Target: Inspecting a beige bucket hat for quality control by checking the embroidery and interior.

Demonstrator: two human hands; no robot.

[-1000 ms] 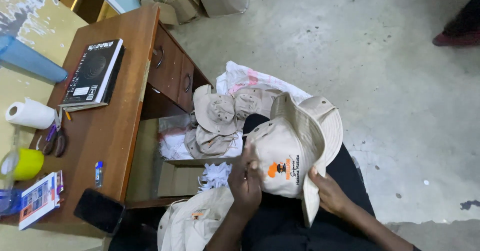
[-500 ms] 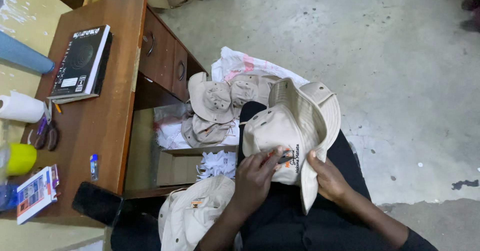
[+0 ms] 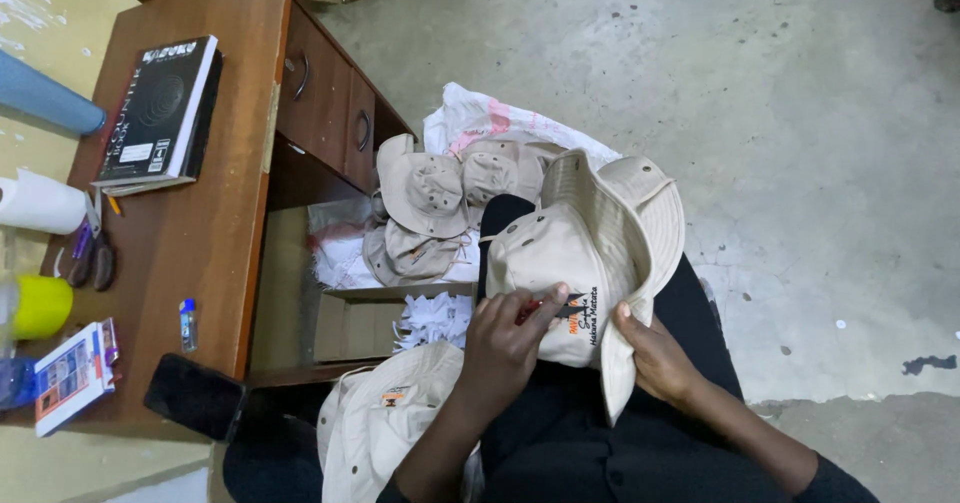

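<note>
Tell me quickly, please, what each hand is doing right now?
Left hand: pinching a small red tool against the beige hat.
Right hand: gripping the hat's brim.

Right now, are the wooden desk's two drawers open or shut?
Shut: both drawers sit flush with the desk front, handles out, no gap showing.

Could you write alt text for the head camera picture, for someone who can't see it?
Seen from above, a seated person holds a beige hat on their lap, the left hand at its printed crown with something small and red, the right hand gripping the brim. More hats lie on the floor beside a wooden desk holding a black book.
</note>
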